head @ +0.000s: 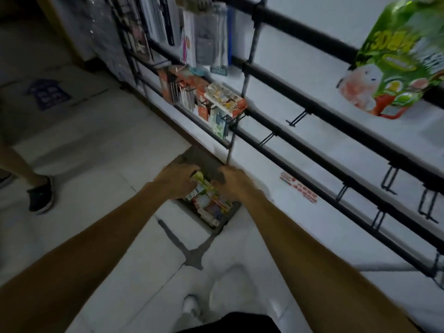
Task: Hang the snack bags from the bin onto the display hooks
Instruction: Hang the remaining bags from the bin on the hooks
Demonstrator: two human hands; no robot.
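Observation:
A grey bin (234, 209) stands on the floor against the display wall, with several colourful snack bags (211, 205) inside. Both my arms reach down into it. My left hand (177, 180) is closed around the top of a green and yellow snack bag (200, 180) at the bin's far end. My right hand (234, 181) is curled over the bags beside it; whether it grips anything is hidden. One green snack bag (396, 66) hangs on the black rail at the upper right. Bare black hooks (296, 120) stick out from the rails below it.
Orange boxed goods (204, 94) and packaged items (206, 37) hang further along the wall. Another person's leg and dark shoe (40, 194) stand at the left on the tiled floor. My own white shoes (192, 306) are below.

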